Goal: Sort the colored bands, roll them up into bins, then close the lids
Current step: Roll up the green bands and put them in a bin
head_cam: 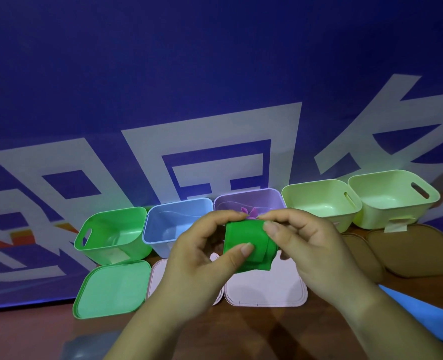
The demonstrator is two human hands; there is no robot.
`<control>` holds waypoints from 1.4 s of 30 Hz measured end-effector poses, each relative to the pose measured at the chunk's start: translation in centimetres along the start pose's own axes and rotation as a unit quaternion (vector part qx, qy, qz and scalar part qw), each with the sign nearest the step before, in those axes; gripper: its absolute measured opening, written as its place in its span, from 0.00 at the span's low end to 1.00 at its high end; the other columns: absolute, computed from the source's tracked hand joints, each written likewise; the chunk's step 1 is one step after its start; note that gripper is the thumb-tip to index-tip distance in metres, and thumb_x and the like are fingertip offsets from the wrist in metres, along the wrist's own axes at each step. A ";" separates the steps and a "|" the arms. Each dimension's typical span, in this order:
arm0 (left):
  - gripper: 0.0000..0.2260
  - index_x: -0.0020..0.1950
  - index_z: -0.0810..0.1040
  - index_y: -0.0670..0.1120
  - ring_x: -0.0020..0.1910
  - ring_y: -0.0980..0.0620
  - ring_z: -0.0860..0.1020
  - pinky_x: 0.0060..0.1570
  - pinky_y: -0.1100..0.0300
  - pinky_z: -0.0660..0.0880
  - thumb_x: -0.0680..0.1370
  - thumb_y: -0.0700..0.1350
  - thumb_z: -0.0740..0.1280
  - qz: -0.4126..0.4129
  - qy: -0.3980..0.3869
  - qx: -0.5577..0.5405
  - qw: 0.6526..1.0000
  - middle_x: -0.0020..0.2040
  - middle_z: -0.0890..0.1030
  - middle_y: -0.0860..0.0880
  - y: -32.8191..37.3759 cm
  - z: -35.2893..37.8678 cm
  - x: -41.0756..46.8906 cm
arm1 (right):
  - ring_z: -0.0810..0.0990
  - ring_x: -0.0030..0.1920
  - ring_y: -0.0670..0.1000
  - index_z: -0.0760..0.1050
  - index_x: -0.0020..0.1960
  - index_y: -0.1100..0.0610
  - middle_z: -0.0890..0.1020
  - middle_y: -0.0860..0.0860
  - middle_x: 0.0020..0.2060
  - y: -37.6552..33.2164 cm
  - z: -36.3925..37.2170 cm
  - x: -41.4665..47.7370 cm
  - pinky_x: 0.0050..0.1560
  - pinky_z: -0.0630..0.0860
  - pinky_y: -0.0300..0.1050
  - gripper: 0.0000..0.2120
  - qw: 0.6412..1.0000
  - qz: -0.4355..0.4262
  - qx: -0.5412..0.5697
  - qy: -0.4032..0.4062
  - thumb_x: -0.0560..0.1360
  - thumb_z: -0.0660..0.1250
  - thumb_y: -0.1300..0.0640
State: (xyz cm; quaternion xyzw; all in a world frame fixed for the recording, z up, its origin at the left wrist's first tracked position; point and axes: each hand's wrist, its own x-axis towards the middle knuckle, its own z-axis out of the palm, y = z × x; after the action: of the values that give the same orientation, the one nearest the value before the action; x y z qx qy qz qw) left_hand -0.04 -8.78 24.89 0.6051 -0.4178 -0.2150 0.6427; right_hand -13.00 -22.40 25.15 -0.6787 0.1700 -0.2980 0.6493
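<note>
Between the fingers (273,229) sits the green band (242,233).

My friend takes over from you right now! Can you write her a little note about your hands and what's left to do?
Hands: left hand and right hand both pinch the green band, partly rolled, above the lids.
Things: green bin, blue bin, purple bin and pale green bins stand in a row, all open. Green lid, pink lid and brown lids lie in front.
Done: something pink shows in the purple bin; the green bin looks empty.
Left: finish rolling, probably drop it in the green bin, then close the lids.
</note>
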 end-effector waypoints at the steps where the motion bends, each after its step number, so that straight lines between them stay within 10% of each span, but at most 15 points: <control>1: 0.16 0.57 0.81 0.52 0.51 0.42 0.81 0.52 0.38 0.79 0.70 0.47 0.75 -0.003 0.001 -0.007 1.000 0.52 0.83 0.44 -0.1 0.0 0.0 | 0.83 0.40 0.42 0.82 0.52 0.52 0.85 0.46 0.40 0.1 0.0 0.0 0.40 0.76 0.32 0.10 1.000 0.001 0.003 0.003 0.71 0.70 0.54; 5: 0.16 0.57 0.81 0.52 0.50 0.37 0.80 0.52 0.37 0.79 0.70 0.48 0.75 -0.011 0.009 -0.020 1.000 0.51 0.83 0.43 -0.1 0.2 0.0 | 0.85 0.49 0.49 0.81 0.55 0.50 0.85 0.49 0.50 0.5 -0.1 -0.2 0.50 0.80 0.40 0.14 1.000 -0.003 0.011 0.001 0.69 0.72 0.55; 13: 0.10 0.53 0.80 0.47 0.41 0.56 0.81 0.41 0.65 0.77 0.72 0.42 0.72 -0.009 0.041 -0.026 0.999 0.43 0.84 0.52 0.2 0.9 0.2 | 0.84 0.46 0.57 0.81 0.54 0.44 0.85 0.52 0.47 0.7 0.3 -0.5 0.50 0.81 0.60 0.16 0.999 -0.028 -0.005 -0.018 0.67 0.73 0.47; 20: 0.13 0.57 0.77 0.47 0.39 0.61 0.80 0.40 0.68 0.76 0.74 0.45 0.74 -0.016 0.027 -0.009 0.999 0.42 0.83 0.57 0.5 1.0 0.3 | 0.84 0.47 0.57 0.82 0.53 0.45 0.85 0.53 0.47 1.0 0.3 -0.3 0.51 0.82 0.54 0.14 0.999 -0.025 0.008 -0.018 0.68 0.73 0.49; 26: 0.19 0.62 0.77 0.59 0.51 0.34 0.77 0.51 0.35 0.77 0.71 0.54 0.72 -0.014 -0.011 0.021 1.000 0.54 0.82 0.50 0.0 0.2 0.3 | 0.84 0.48 0.56 0.83 0.52 0.48 0.85 0.54 0.47 1.1 0.0 0.0 0.48 0.81 0.49 0.11 0.999 0.004 0.037 -0.016 0.69 0.74 0.52; 42: 0.14 0.56 0.80 0.58 0.46 0.41 0.79 0.44 0.41 0.77 0.72 0.46 0.74 0.069 -0.012 0.091 0.993 0.52 0.80 0.49 -0.5 -0.5 0.0 | 0.82 0.39 0.53 0.84 0.48 0.49 0.85 0.53 0.39 1.0 0.2 0.5 0.37 0.79 0.46 0.11 0.995 0.091 0.045 -0.016 0.70 0.68 0.47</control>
State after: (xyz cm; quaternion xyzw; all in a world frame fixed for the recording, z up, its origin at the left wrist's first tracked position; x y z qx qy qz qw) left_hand 0.43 -8.58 24.42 0.6282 -0.4840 -0.1383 0.5933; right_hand -12.28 -22.63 24.24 -0.6349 0.2076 -0.2340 0.7064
